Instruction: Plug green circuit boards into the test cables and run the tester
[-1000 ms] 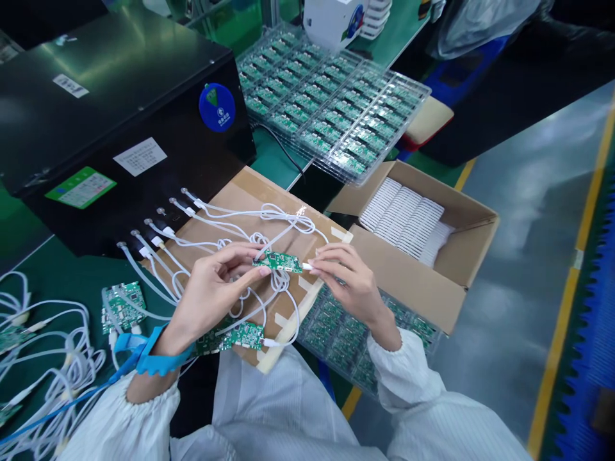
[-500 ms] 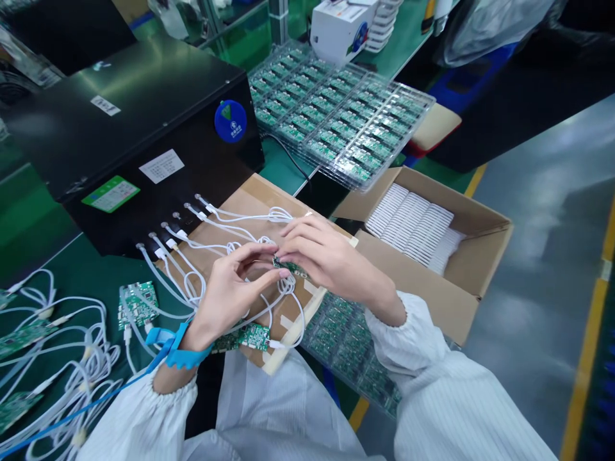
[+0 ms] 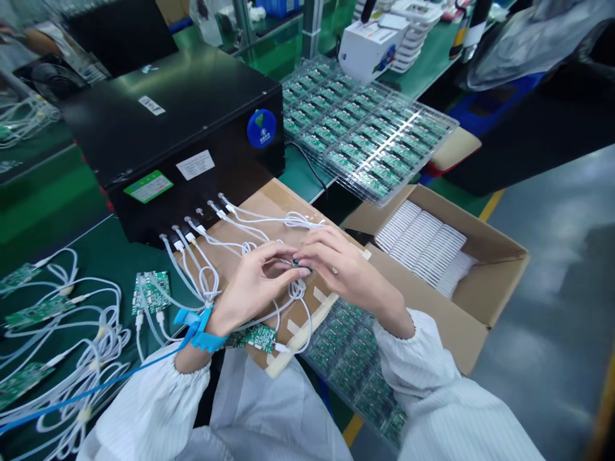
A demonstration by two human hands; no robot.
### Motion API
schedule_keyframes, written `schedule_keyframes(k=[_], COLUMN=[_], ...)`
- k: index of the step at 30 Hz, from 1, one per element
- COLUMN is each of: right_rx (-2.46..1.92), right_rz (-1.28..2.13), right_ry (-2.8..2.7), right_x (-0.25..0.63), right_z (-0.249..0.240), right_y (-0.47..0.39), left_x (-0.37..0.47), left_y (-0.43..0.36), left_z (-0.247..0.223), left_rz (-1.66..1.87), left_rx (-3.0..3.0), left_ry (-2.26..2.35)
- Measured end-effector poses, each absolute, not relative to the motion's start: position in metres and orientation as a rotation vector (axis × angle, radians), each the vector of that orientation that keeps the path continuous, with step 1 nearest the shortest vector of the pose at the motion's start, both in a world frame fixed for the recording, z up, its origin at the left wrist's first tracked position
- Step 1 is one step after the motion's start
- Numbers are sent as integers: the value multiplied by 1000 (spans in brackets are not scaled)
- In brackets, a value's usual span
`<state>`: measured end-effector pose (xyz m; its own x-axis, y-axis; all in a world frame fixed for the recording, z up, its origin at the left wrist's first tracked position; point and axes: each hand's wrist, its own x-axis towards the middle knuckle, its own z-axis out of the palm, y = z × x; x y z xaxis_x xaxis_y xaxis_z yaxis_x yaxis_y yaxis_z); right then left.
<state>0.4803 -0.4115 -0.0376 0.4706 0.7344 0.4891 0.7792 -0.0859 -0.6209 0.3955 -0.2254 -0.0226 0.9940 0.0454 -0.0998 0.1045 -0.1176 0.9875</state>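
My left hand point(image 3: 257, 282), with a blue wrist strap, and my right hand point(image 3: 341, 266) meet over the cardboard sheet point(image 3: 269, 205). Between their fingertips they hold a small green circuit board point(image 3: 298, 266), mostly hidden by the fingers. White cables point(image 3: 296, 289) lie coiled just below it. Another circuit board point(image 3: 261, 337) sits at the cardboard's near edge with a white cable plugged in. More white cables run from the front of the black box point(image 3: 230, 160) across the cardboard.
Circuit boards point(image 3: 152, 292) and tangled white cables point(image 3: 96, 333) lie at the left. Stacked clear trays of boards point(image 3: 369, 128) stand behind. At the right is an open carton point(image 3: 500, 262) of white pieces, and another board tray point(image 3: 350, 358) is low in front.
The camera view has shifted, so the scene sits further right. Both hands stay together around the small board, and my right fingers now cover more of it.
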Motion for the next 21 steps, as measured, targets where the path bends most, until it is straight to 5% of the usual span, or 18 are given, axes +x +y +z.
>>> schedule_keyframes(k=[21], right_rx=[-2028], right_rz=[22], right_ry=[-1676], right_x=[507], right_z=[-24], right_y=[-397], left_x=[391], left_y=[-229], left_z=[-36], left_rz=[77], left_rx=[1589], left_ry=[68])
